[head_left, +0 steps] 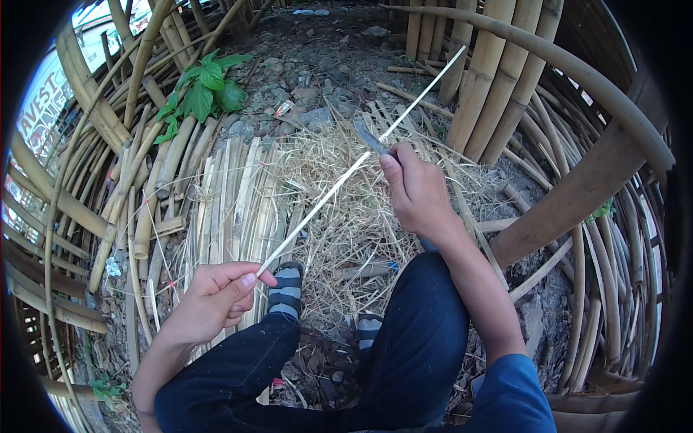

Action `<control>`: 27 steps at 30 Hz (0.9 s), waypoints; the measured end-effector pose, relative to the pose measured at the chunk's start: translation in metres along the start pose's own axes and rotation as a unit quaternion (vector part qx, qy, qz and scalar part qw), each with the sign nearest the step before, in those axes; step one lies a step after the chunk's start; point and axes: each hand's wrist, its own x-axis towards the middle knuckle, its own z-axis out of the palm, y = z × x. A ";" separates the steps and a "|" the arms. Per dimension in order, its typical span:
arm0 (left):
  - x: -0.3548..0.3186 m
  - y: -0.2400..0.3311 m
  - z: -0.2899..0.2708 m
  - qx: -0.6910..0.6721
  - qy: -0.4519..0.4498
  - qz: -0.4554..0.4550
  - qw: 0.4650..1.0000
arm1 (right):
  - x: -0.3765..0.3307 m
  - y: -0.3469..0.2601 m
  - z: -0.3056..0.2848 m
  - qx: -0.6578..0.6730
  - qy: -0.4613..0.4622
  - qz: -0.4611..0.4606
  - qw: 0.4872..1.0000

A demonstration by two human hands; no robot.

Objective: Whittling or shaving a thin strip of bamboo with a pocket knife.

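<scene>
Strip (pixel 324 203) slants near left to far right over shavings (pixel 350 234), left hand (pixel 220 297) pinching its near end, right hand (pixel 420 186) fisted around knife (pixel 368 136), best worked in light, even strokes.

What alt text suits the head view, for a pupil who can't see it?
A person's left fingers pinch one end of a long, thin bamboo strip while their right fingers grip a knife that crosses it. Pale shavings and split bamboo slats cover the ground ahead, with bamboo poles around.
</scene>
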 end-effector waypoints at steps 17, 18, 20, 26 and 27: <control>0.015 -0.021 -0.003 0.146 -0.010 0.038 0.988 | 0.006 0.010 0.005 0.499 0.055 0.180 0.846; 0.016 -0.023 -0.002 0.136 -0.011 0.038 0.990 | 0.006 0.010 0.004 0.544 0.035 0.193 0.816; 0.020 -0.018 0.005 0.140 -0.013 0.049 0.989 | 0.006 -0.001 0.005 0.539 0.005 0.184 0.822; 0.045 0.006 0.035 0.100 0.014 0.139 0.985 | -0.002 -0.044 0.012 0.502 -0.106 0.153 0.844; 0.047 0.007 0.037 0.072 0.011 0.169 0.983 | -0.004 -0.050 0.014 0.500 -0.120 0.127 0.848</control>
